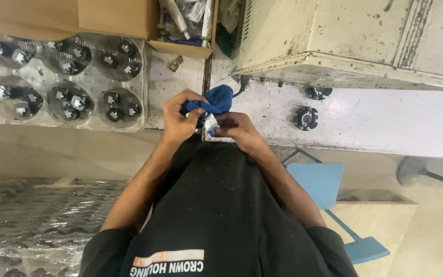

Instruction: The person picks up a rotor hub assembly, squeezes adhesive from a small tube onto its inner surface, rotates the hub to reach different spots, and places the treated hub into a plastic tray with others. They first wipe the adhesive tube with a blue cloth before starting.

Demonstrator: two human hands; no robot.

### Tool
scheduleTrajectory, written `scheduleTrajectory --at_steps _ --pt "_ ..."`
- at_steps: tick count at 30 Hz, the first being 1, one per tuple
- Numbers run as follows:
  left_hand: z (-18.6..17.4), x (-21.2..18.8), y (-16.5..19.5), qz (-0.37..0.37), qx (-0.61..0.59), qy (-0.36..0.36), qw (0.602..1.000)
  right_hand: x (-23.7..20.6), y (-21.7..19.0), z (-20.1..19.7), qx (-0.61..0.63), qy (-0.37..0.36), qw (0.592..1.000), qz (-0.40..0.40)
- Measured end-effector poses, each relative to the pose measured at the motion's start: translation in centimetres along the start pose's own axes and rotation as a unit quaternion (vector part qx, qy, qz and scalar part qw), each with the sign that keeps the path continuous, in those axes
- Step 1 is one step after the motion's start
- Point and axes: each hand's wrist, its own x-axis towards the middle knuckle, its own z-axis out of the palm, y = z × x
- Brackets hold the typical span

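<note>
My left hand (178, 120) grips a blue cloth (214, 100); my right hand (237, 128) pinches a small tube (210, 123) just under it. Tube between both hands, long axis slanting up toward the cloth, touching it. Workbench (375, 118) beyond

Both hands meet at the surface (385, 123) edge: the left hand (178, 120) grips a blue cloth (216, 98), the right hand (238, 128) pinches a small tube (210, 123) against it.
</note>
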Motion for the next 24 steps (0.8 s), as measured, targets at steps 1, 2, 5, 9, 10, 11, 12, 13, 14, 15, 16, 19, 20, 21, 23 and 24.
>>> scheduleTrajectory --at_steps 1,2,5,9,10,11,12,13,14,15,16,19,20,21,23,24 --pt "-0.3 0.1 -0.1 0.001 -0.007 -0.014 1.0 -0.1 -0.4 0.1 -0.036 0.0 0.999 0.015" --pt "-0.8 0.1 -0.3 0.001 -0.014 -0.028 1.0 -0.2 -0.7 0.3 -0.072 -0.001 0.997 0.029" --pt "-1.0 -0.2 -0.9 -0.025 -0.048 -0.054 0.997 -0.5 -1.1 0.9 -0.147 -0.042 0.988 0.021" --pt "-1.3 -0.3 -1.9 -0.044 -0.105 -0.048 0.992 -0.6 -0.3 2.0 -0.135 -0.038 0.99 -0.026" --pt "-1.2 -0.3 -2.1 -0.038 -0.114 -0.047 0.992 -0.6 -0.1 2.1 -0.129 -0.036 0.99 -0.032" --pt "-1.0 -0.4 -2.2 -0.033 -0.124 -0.046 0.991 -0.9 0.1 2.3 -0.123 -0.034 0.991 -0.037" --pt "-1.0 -0.4 -2.4 -0.027 -0.133 -0.045 0.99 -0.9 0.2 2.4 -0.118 -0.033 0.992 -0.042" --pt "-0.7 -0.2 -3.0 -0.028 -0.141 -0.044 0.989 -1.0 0.4 1.8 -0.157 -0.021 0.986 -0.043" --pt "-1.7 -0.3 -3.1 -0.028 -0.149 -0.043 0.988 -0.9 0.9 2.6 -0.195 -0.01 0.98 -0.045" --pt "-1.8 -0.2 -3.1 -0.028 -0.157 -0.042 0.986 -1.0 0.8 2.7 -0.233 0.0 0.971 -0.046" --pt "-0.5 0.1 -5.1 -0.038 -0.157 -0.04 0.986 -0.6 1.7 0.6 -0.195 -0.011 0.979 -0.056" --pt "-0.6 -0.2 -5.1 -0.056 -0.152 -0.038 0.986 -0.7 1.7 1.0 -0.134 -0.016 0.987 -0.084" --pt "-0.3 -0.3 -5.1 -0.054 -0.149 -0.038 0.987 -0.7 1.5 1.3 -0.151 0.002 0.984 -0.091" --pt "0.0 -0.2 -5.1 -0.054 -0.143 -0.037 0.988 -0.6 1.2 1.3 -0.166 0.019 0.981 -0.098" --pt "0.0 -0.2 -4.9 -0.054 -0.13 -0.036 0.989 -0.4 0.5 1.6 -0.12 0.01 0.992 -0.039" --pt "0.0 -0.2 -4.8 -0.054 -0.124 -0.036 0.99 -0.4 0.0 1.7 -0.097 0.005 0.995 -0.01"
